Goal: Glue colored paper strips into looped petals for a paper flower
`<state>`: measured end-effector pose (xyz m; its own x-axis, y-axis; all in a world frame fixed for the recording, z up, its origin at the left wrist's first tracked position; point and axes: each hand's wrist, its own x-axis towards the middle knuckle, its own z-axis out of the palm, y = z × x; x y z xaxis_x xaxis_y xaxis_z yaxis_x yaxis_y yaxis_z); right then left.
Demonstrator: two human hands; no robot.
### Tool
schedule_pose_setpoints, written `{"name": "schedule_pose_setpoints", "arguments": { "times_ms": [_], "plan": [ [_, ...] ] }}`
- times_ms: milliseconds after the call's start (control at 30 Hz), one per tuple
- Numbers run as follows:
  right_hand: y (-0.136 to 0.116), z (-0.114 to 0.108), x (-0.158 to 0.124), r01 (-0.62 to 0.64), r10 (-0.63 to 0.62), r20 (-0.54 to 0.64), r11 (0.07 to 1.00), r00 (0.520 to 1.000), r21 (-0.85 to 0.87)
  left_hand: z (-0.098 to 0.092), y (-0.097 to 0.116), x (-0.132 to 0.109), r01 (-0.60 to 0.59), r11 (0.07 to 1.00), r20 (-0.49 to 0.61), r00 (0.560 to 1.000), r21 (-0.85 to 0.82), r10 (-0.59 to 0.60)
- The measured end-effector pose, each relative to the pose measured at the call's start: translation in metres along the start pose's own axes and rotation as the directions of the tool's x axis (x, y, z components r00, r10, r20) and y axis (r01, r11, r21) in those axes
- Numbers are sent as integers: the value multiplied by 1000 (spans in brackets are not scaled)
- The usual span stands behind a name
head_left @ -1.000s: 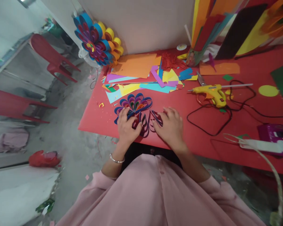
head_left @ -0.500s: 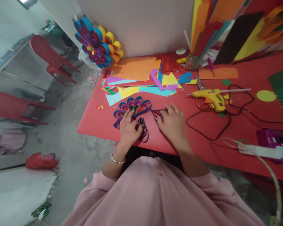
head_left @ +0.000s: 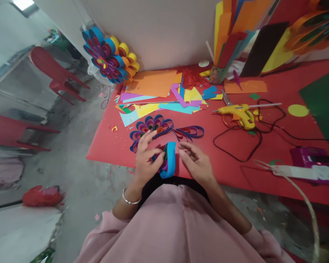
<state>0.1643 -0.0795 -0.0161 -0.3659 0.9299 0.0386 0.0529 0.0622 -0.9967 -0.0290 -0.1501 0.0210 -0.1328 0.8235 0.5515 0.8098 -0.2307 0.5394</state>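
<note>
Pinching: left hand (head_left: 147, 160) has the blue petal (head_left: 171, 160) between thumb and fingers, up at the near edge of the tabletop (head_left: 106, 146)!
Spread: right hand (head_left: 196, 162), thumb and fingers loosely parted, just beside that petal.
Fan (head_left: 152, 124): paper loops, curving just beyond the left hand.
Second petal (head_left: 191, 129): resting right of the fan.
Glue gun (head_left: 238, 112): yellow, off to the right.

A petal (head_left: 171, 160) sits between the left hand (head_left: 148, 160) and the right hand (head_left: 196, 162), at the near edge of the bench (head_left: 104, 146). Beyond the left hand lies a fan of loops (head_left: 147, 125); beyond the right, a loose petal (head_left: 194, 131). Paper sheets (head_left: 155, 82) lie farther behind both. A glue gun (head_left: 239, 115) lies right of the hands.
</note>
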Motion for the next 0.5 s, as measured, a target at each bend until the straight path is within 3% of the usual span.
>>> {"name": "schedule_pose_setpoints", "arguments": {
  "times_ms": [167, 500],
  "plan": [
    [-9, -8, -12, -36, 29, 38, 979, 999, 201, 11, 17, 4, -30, 998, 39, 999, -46, 32],
    [-14, -27, -13, -35, 40, -20, 978, 999, 203, 27, 31, 13, -72, 995, 75, 994, -75, 77]
  ]
}}
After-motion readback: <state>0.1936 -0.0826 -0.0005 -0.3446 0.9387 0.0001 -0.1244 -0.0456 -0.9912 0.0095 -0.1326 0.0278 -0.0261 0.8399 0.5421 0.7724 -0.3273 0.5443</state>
